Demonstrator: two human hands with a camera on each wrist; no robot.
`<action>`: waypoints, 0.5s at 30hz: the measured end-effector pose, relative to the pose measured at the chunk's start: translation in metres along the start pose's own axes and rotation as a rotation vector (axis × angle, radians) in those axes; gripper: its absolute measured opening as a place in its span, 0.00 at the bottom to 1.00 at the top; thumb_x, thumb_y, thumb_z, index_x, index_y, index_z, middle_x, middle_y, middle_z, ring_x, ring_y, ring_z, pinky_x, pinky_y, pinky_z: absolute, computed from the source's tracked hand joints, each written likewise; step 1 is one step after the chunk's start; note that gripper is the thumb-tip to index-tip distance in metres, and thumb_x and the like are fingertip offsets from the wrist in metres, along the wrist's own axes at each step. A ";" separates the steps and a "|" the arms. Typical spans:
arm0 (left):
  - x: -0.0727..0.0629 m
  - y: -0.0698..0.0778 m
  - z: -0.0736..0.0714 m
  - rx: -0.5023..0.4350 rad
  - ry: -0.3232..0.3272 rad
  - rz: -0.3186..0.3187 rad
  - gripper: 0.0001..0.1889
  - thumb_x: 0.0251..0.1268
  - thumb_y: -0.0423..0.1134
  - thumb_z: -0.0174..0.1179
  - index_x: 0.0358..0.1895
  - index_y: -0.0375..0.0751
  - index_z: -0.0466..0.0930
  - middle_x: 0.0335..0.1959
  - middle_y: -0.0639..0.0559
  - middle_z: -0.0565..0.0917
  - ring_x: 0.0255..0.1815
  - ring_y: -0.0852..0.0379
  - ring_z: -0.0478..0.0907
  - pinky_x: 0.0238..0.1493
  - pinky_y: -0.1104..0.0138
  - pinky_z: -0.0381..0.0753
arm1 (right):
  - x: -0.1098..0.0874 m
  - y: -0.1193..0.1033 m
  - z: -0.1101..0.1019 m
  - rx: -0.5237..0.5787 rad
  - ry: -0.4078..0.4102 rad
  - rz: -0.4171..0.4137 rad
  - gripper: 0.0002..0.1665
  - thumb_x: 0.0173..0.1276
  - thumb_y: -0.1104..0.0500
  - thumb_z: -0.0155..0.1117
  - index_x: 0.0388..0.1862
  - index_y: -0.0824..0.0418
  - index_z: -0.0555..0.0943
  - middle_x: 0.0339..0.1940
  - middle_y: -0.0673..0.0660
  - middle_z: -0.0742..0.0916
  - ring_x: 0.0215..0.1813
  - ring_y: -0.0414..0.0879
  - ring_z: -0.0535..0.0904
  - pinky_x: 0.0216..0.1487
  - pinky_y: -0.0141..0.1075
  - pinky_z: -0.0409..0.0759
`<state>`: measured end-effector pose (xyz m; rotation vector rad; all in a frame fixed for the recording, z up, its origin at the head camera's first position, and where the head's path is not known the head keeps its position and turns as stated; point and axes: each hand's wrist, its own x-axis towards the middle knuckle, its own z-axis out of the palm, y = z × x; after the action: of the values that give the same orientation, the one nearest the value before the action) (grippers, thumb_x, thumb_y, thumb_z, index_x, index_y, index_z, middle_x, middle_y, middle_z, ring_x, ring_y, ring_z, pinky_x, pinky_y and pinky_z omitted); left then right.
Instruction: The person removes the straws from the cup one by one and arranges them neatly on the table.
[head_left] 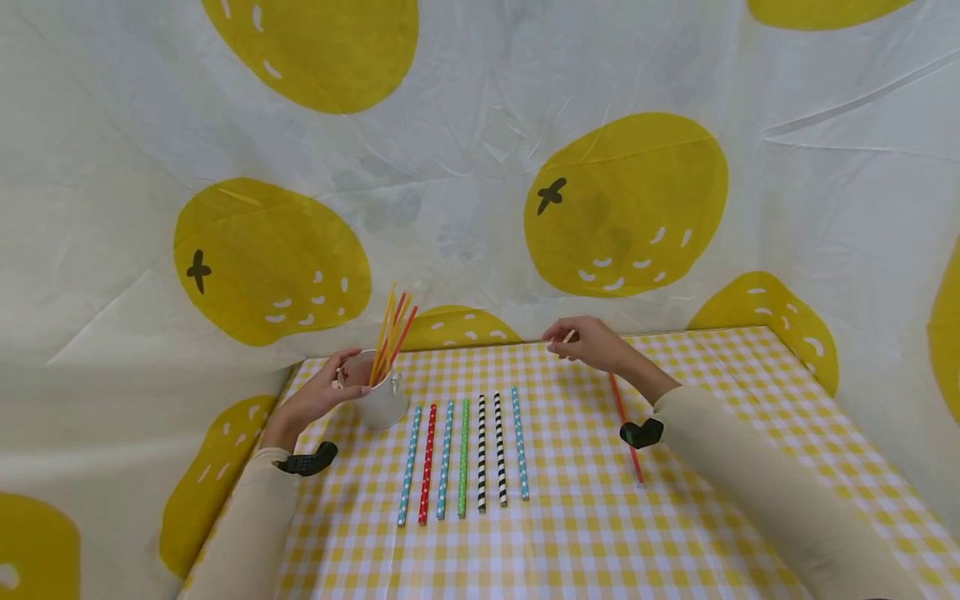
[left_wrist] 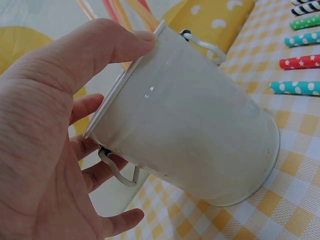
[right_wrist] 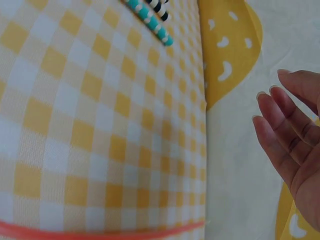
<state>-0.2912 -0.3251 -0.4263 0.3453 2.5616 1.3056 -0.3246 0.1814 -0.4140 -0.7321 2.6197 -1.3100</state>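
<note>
My left hand (head_left: 322, 393) holds a small white metal bucket (left_wrist: 185, 120) by its rim, with the thumb over the near edge and fingers round the far side. Yellow-orange and red plastic straws (head_left: 387, 337) stick up out of the bucket, leaning right. My right hand (head_left: 585, 343) hangs in the air near the table's back edge, fingers loosely bent; the right wrist view shows nothing in it. Under the right forearm lies an orange-red straw (head_left: 637, 463), partly hidden by the arm and wrist camera.
Several patterned paper straws lie in a row right of the bucket: blue dotted (head_left: 408, 467), red (head_left: 427, 464), green (head_left: 462, 458), black-and-white striped (head_left: 482, 454), among others. A yellow checked cloth (head_left: 585, 533) covers the table. Behind it hangs a fruit-print curtain (head_left: 465, 233).
</note>
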 end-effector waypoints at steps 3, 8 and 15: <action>-0.002 0.002 0.000 -0.016 -0.003 0.001 0.45 0.71 0.44 0.65 0.82 0.43 0.46 0.55 0.36 0.60 0.58 0.41 0.59 0.53 0.48 0.64 | 0.006 -0.009 0.005 0.016 0.006 -0.024 0.13 0.75 0.60 0.64 0.54 0.63 0.84 0.41 0.59 0.86 0.37 0.47 0.84 0.44 0.48 0.84; -0.004 0.004 0.001 -0.023 -0.004 -0.006 0.44 0.71 0.44 0.65 0.81 0.43 0.47 0.60 0.35 0.59 0.62 0.38 0.57 0.58 0.45 0.64 | 0.016 -0.023 0.015 0.024 0.010 -0.062 0.12 0.76 0.58 0.64 0.54 0.59 0.85 0.42 0.60 0.86 0.36 0.47 0.84 0.46 0.49 0.84; -0.003 0.002 0.001 -0.028 -0.004 0.006 0.44 0.71 0.43 0.65 0.81 0.41 0.48 0.54 0.37 0.59 0.59 0.40 0.57 0.55 0.48 0.63 | 0.025 -0.042 0.027 0.050 -0.010 -0.113 0.13 0.76 0.57 0.64 0.56 0.57 0.84 0.43 0.60 0.86 0.37 0.46 0.84 0.45 0.44 0.84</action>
<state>-0.2881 -0.3242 -0.4246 0.3505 2.5386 1.3395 -0.3229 0.1289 -0.3949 -0.8876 2.5620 -1.3918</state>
